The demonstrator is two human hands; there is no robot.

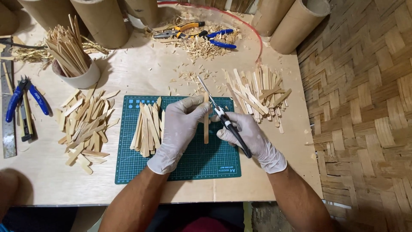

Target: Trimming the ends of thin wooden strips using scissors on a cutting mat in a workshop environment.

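Note:
My left hand [180,129], in a white glove, pinches a thin wooden strip [206,129] upright on the green cutting mat [180,167]. In a white glove too, my right hand [253,139] grips a black-handled craft knife [227,122]; its blade points up and left and lies against the strip's upper end. A bundle of cut strips [148,126] lies on the mat just left of my left hand.
A heap of strips [83,126] lies left of the mat and another [257,92] to its right. A white cup of sticks [71,56] stands at back left. Pliers [180,30], blue-handled cutters [219,38], shavings and cardboard tubes [103,21] sit at the back.

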